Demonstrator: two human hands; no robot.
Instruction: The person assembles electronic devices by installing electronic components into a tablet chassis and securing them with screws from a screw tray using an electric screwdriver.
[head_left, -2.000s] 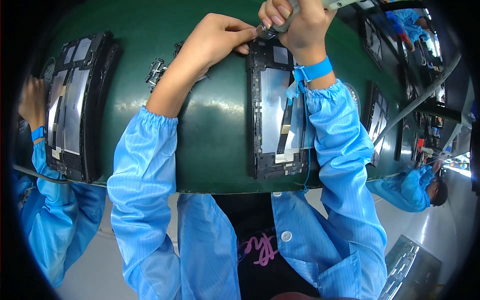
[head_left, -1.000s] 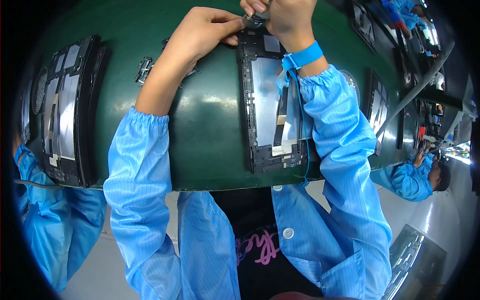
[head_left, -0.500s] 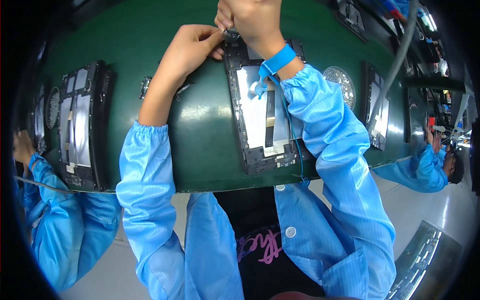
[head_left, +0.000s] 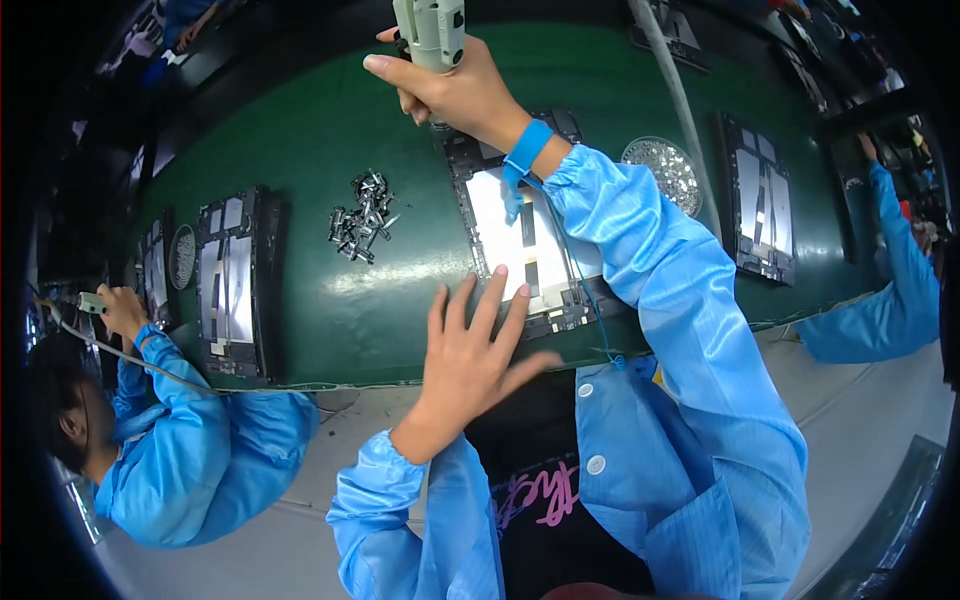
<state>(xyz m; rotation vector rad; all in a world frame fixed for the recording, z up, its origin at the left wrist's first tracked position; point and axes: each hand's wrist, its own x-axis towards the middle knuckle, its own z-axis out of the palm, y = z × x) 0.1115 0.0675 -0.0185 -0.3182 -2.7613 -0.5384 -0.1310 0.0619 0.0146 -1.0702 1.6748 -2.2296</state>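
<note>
In my right hand, at the far end of the table, is a pale green electric screwdriver; its working tip cannot be made out. A blue wrist strap with a cord circles that wrist. Below the forearm lies an opened tablet-like device with a dark frame and bright silver panels. My left hand is open, fingers spread, over the device's near left corner; contact cannot be told. To the left of the device is a pile of small dark metal parts.
A round dish of tiny shiny pieces stands right of the device, near a grey cable. Similar opened devices lie at the right and left. A co-worker in blue sits on the left; another blue sleeve shows at right.
My left hand has left the device's far edge and come back to its near edge, fingers spread. The screwdriver now shows in my right hand. The view has shifted, uncovering the metal parts.
</note>
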